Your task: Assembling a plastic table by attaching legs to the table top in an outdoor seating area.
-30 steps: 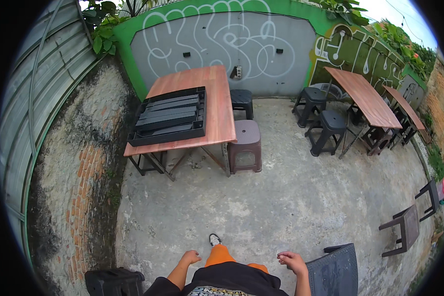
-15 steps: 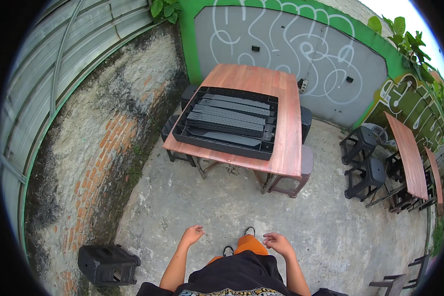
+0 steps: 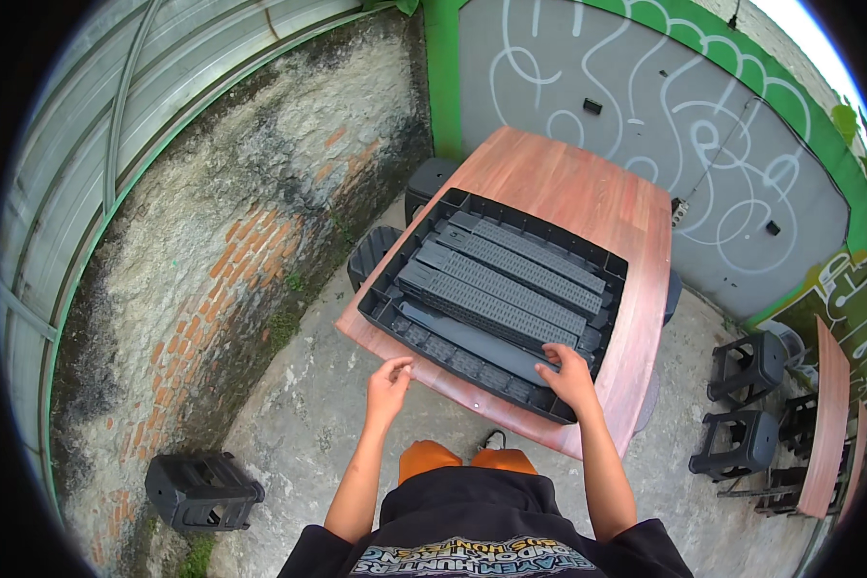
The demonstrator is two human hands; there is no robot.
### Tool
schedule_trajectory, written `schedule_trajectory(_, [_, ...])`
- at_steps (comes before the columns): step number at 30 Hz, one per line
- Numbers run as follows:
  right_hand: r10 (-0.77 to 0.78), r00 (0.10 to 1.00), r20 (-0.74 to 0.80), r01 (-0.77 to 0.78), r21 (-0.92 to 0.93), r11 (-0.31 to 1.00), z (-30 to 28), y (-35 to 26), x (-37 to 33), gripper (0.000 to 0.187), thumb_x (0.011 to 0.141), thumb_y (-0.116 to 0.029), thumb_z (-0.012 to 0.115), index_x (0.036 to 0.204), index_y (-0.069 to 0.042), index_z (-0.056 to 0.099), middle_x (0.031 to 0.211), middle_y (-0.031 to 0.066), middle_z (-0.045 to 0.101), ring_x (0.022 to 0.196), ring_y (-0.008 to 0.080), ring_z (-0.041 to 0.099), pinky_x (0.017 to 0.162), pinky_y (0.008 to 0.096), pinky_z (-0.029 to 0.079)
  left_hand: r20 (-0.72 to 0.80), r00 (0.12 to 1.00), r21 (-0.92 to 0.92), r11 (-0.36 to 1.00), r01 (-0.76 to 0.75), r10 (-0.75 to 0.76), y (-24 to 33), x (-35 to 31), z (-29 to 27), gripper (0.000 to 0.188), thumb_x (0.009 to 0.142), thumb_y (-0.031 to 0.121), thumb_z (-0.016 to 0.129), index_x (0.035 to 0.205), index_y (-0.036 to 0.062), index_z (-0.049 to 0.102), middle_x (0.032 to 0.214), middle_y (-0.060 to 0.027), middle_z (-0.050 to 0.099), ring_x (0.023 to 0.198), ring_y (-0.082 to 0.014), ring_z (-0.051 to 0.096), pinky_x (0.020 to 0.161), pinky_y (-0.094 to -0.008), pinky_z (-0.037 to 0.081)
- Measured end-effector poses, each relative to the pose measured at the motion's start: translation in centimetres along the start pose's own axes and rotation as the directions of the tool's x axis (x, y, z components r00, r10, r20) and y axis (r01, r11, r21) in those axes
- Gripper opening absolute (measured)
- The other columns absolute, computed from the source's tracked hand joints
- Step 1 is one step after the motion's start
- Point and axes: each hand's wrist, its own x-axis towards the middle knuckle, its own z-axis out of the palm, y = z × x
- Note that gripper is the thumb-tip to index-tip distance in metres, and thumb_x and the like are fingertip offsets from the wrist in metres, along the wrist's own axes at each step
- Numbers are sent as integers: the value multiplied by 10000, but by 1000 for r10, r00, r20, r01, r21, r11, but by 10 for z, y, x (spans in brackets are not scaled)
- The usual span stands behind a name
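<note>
Black tray [image 3: 462,365] with grey perforated strips [image 3: 499,291] lies on the wood-grain table [image 3: 578,164]. Hands are apart: left hand [image 3: 388,387] half-open near the table's edge, right hand [image 3: 570,376] over the tray; its grip I cannot tell.

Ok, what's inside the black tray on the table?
Dark grey strips lie in the black tray, several of them stacked. Whatever is directly beneath them is covered.
</note>
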Motion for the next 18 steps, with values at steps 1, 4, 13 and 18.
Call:
schedule_trajectory(1, [17,999,40,-20,66,998,0,1,17,398,748,-143,713,1087,28,597,990,182,643,908,263,642,819,353,511,-27,1000,11,1000,-12,12,5,19,0,209,910,84,550,1092,-1,609,992,-88,656,811,-134,641,634,-239,495])
schedule_trajectory(4, [130,974,188,-142,53,988,5,-1,49,395,767,-177,701,1093,26,608,962,176,663,893,253,649,816,350,512,-34,999,-10,1000,-8,7,8,77,-5,203,912,80,545,1089,2,609,986,-83,654,805,-121,637,618,-230,493])
schedule_trajectory(13, [-775,631,33,385,854,350,-43,-238,17,402,884,-317,594,1175,-41,614,1163,128,628,1086,240,598,920,368,474,6,982,271,945,-183,189,-12,213,-30,168,849,8,558,999,-21,629,914,-115,634,756,-178,647,635,-283,507])
schedule_trajectory(18, [-959,46,-279,613,766,-194,-30,-305,59,281,901,-234,552,1032,-3,643,1102,102,647,1105,262,586,934,462,465,165,952,333,893,-301,260,6,268,-36,237,818,-3,576,1052,-14,607,994,-135,620,744,-191,628,637,-282,505])
